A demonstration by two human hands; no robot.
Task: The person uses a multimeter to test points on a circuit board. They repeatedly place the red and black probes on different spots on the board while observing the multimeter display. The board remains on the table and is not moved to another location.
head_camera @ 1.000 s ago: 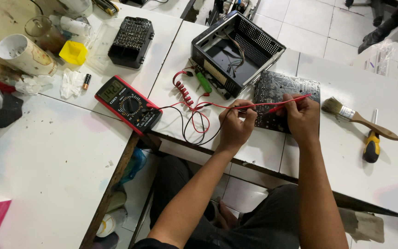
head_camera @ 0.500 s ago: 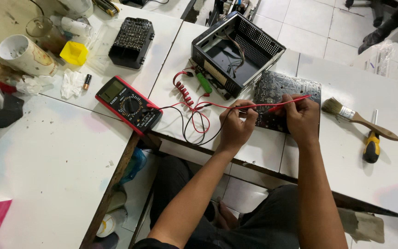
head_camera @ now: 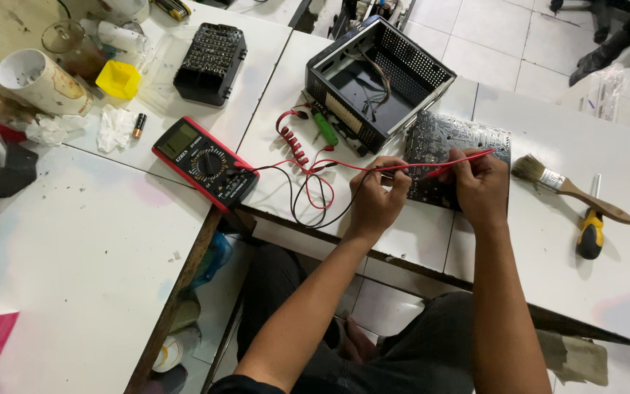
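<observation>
Circuit board (head_camera: 442,135) lay flat on the white surface (head_camera: 585,292), just beside the open black metal case (head_camera: 377,80). The right hand (head_camera: 481,186) was closed around the red probe (head_camera: 461,159), its tip on the board. The left hand (head_camera: 375,201) pinched the black probe (head_camera: 384,171) near the board's edge. Red and black wires ran to the red meter (head_camera: 205,162).

Red probe (head_camera: 461,162) in my right hand (head_camera: 481,186), red and black leads (head_camera: 315,191) coiling left of my left hand (head_camera: 375,201) to the red-cased black-faced multimeter (head_camera: 206,163). Grey-green circuit board (head_camera: 452,142) under my grip, silver solder dots. Black perforated metal case (head_camera: 378,79) above it. Yellow-and-black screwdriver (head_camera: 590,228) to my right, white tabletop (head_camera: 74,255).
</observation>
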